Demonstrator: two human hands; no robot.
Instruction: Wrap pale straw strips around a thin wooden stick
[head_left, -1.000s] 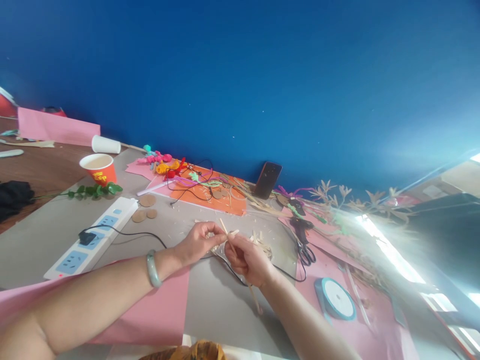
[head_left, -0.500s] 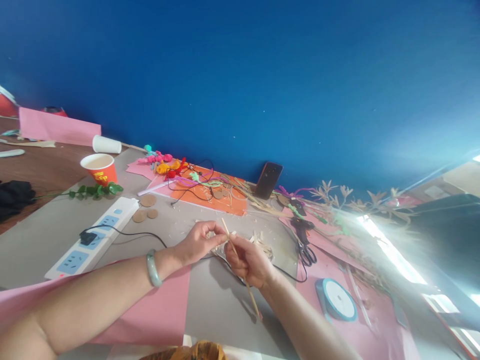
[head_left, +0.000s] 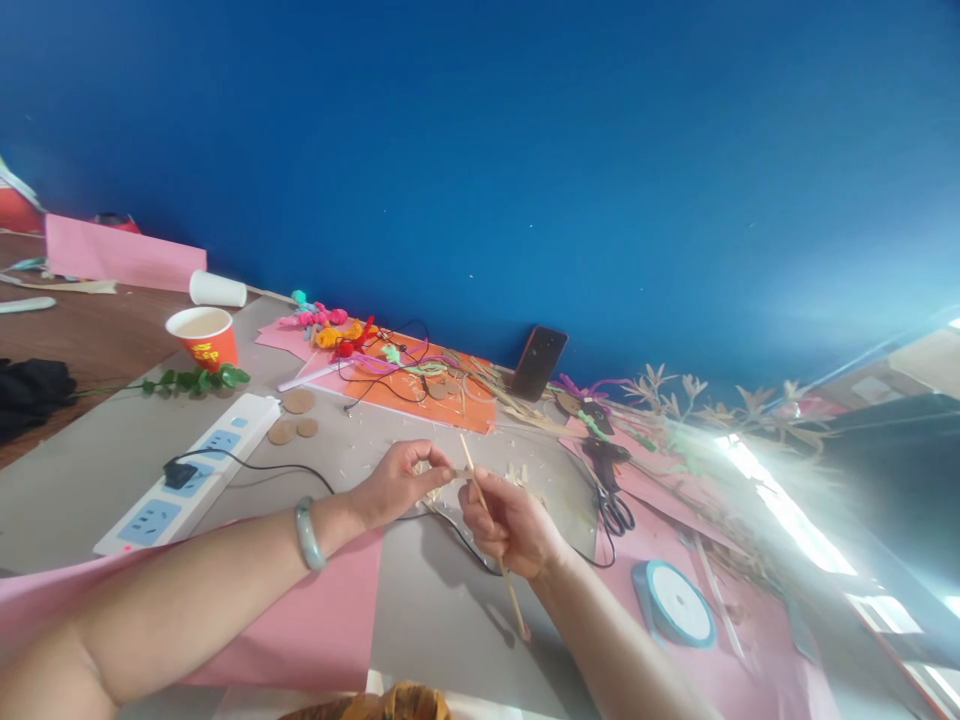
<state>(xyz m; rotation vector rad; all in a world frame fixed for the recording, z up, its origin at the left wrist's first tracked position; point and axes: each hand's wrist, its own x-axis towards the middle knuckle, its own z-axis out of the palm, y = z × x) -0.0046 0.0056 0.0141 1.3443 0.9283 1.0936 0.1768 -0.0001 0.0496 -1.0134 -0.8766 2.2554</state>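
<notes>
My right hand [head_left: 514,522] is closed round a thin pale wooden stick [head_left: 514,606], which slants from above the fingertips down toward me and has a reddish lower end. My left hand [head_left: 403,484], with a pale green bangle [head_left: 307,535] on its wrist, pinches the end of a narrow pale strip [head_left: 459,474]. This strip bridges the short gap to my right fingertips, where it meets the stick; whether it is fixed there I cannot tell. Behind my hands lie pale strips and shavings [head_left: 517,474] on the grey surface.
A white power strip [head_left: 214,470] with a black cable lies left, near a red paper cup [head_left: 210,345] and leaves. A phone [head_left: 538,362] leans on the blue wall. Scissors [head_left: 615,512], a glue gun [head_left: 604,460] and a ribbon spool [head_left: 679,602] are at right.
My right hand has moved slightly right with the stick, away from my left fingertips. A short stretch of strip now shows between the hands.
</notes>
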